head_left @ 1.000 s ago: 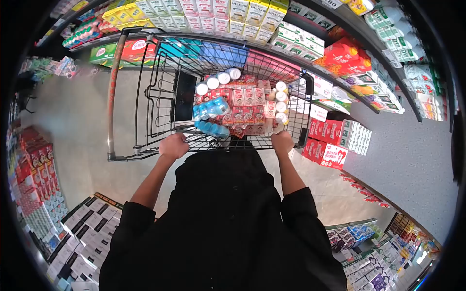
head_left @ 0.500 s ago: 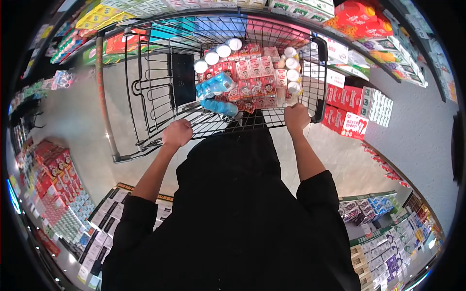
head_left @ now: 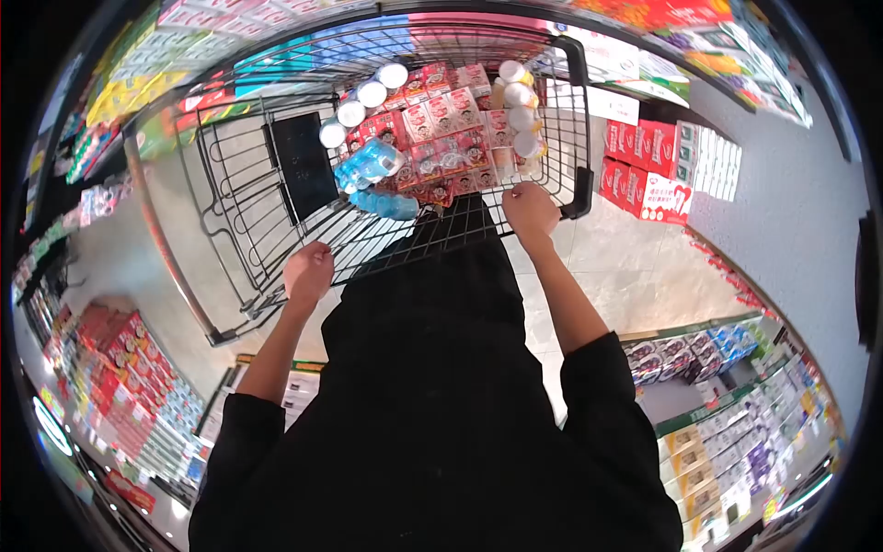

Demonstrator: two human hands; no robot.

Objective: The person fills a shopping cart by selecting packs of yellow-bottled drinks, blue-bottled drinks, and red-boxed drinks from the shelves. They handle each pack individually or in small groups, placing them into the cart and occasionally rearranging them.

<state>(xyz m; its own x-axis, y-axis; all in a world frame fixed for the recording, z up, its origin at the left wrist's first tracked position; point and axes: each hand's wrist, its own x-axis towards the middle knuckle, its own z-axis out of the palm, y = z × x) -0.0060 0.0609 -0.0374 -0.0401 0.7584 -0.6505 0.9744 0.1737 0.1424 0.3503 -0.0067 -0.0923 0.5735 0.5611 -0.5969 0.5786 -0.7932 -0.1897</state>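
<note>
Wire cart (head_left: 578, 191) of thin black metal mesh, loaded with boxy red packs (head_left: 445, 115).
It stands before the person (head_left: 432, 396), left hand (head_left: 309, 272) and right hand (head_left: 532, 215) curled tight around its near rim.

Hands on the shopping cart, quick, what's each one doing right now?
Left hand: closed, holding the near side of the shopping cart.
Right hand: closed too, holding that same side.

Open access noted over the cart's (head_left: 580, 191) near edge, between left hand (head_left: 308, 273) and right hand (head_left: 532, 217). Wire mesh (head_left: 563, 138) bars side entry. Far-left corner: blurred, clearance uncertain.
</note>
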